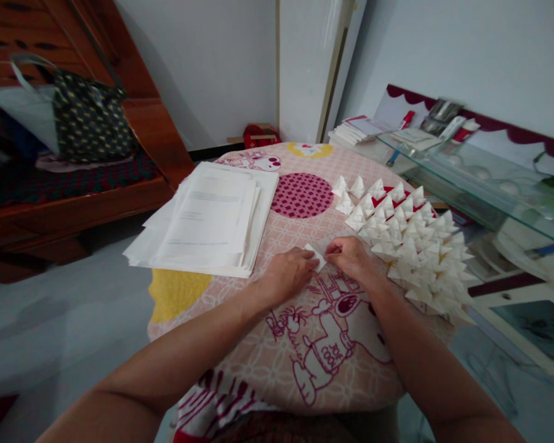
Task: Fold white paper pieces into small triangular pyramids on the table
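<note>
A small folded piece of white paper (316, 257) lies between my two hands, close over the patterned tablecloth (300, 234). My left hand (292, 274) grips its left side, fingers bent together. On the other side, my right hand (348, 255) pinches at the paper's right edge with thumb and forefinger; the exact contact is too small to make out. Right of that hand stand many pointed folded paper pieces (410, 227) in close rows. To the left lies a stack of printed paper sheets (207, 215), its edges uneven.
A glass shelf (480, 178) holding cups and papers borders the table on the right. At the left stands a wooden bench (152, 132) with a dark patterned bag (90, 117) on it. More booklets (355, 129) are piled beyond the table's far right edge.
</note>
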Available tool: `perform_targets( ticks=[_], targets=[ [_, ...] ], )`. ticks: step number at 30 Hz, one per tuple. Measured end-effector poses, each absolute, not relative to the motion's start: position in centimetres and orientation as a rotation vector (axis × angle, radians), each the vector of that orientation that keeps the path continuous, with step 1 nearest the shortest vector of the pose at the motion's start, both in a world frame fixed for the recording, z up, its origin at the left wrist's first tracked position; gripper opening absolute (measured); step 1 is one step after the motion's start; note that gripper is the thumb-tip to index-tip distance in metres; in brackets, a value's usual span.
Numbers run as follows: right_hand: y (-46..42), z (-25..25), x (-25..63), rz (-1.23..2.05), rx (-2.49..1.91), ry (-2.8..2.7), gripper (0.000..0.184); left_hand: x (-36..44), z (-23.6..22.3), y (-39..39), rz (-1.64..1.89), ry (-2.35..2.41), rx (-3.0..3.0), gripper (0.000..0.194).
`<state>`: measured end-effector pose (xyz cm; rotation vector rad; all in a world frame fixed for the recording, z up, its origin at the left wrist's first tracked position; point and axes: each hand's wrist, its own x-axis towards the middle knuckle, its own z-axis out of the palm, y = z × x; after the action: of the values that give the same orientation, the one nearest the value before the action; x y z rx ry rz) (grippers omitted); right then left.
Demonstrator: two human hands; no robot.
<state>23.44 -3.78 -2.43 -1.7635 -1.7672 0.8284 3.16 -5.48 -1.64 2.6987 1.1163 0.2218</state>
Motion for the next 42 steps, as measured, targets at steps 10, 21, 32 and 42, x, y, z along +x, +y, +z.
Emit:
perform_targets(
  ticks=[10,21,32,42],
  targets=[
    [-4.7,-1.7,22.7,0.666,-1.800,-2.012,0.019,2.8,-2.0,-4.5,0.344,1.144,2.536,0.033],
    [-4.1,-1.4,23.4,0.679,-1.879,-1.901,0.005,2.9,-2.3,-4.3,0.368,1.164,2.525,0.038],
    [-4.1,-2.0,23.1,0.710,-1.804,-1.988,0.018,2.1,-2.8,-2.8,0.460,1.033,2.380,0.039],
    [-5.1,-1.6,22.7,0.551,-1.799,-2.014,0.011,0.9,-4.0,-0.5,0.650,0.930,2.165,0.036]
  ],
)
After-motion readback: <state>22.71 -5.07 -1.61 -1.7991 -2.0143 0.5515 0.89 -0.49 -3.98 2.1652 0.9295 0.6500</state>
